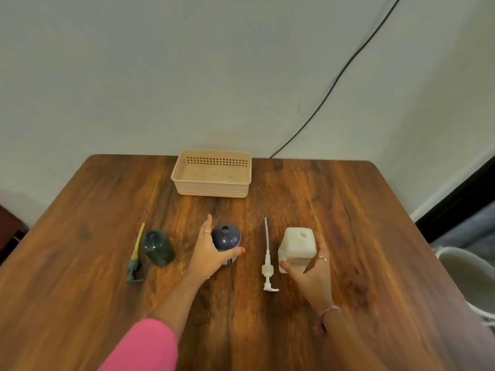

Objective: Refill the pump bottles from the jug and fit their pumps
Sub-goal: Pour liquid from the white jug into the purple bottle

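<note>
From the head camera, the left hand (207,253) grasped the dark blue jug (226,241) standing mid-table, thumb curled round its near side. The right hand (312,269) gripped the white bottle (297,246), its white pump (267,263) lying just beside. At the left stood the green bottle (158,247) with its green pump (136,259) lying alongside.

Wooden table (348,223), beige basket (211,187) at upper centre, green pump (135,259) lying far left, dark bottle (159,247) beside it, blue bottle (226,236) centre, white pump (267,261) lying right of it, white bottle (297,245) further right
</note>
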`<state>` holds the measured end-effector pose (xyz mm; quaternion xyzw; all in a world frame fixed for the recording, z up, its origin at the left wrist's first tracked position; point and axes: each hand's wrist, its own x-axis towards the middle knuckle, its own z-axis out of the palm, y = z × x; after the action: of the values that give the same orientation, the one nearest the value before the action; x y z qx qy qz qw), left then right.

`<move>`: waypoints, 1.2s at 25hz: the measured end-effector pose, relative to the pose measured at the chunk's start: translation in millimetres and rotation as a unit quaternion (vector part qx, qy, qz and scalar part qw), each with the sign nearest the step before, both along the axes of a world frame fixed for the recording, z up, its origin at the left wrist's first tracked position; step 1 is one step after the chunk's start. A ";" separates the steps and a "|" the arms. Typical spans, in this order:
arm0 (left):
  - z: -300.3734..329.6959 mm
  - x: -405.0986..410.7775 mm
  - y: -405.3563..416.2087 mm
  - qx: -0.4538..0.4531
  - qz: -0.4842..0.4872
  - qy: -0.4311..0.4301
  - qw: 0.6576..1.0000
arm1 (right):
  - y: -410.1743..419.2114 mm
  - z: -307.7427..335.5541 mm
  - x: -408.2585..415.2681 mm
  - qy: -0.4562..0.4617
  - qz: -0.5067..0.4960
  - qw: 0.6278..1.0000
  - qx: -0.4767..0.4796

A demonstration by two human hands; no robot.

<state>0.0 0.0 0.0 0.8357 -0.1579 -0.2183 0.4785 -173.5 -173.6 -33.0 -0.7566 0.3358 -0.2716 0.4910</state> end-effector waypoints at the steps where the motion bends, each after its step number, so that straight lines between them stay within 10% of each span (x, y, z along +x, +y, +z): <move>1: -1.1 0.5 -1.7 0.003 -0.005 0.007 1.000 | -1.4 -0.5 3.6 -0.004 0.002 1.000 0.025; 17: 8.9 19.9 -11.7 -0.055 0.031 -0.039 0.997 | -18.9 10.1 36.0 0.025 0.007 0.998 0.056; 30: 144.0 72.6 -28.1 -0.194 -0.008 -0.152 0.969 | -23.5 175.5 115.9 -0.020 0.034 0.993 -0.110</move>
<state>72.6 -28.1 144.0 0.7489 -0.2751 -0.0580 0.6000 -57.7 -197.1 142.5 -0.8111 0.2682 -0.3052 0.4208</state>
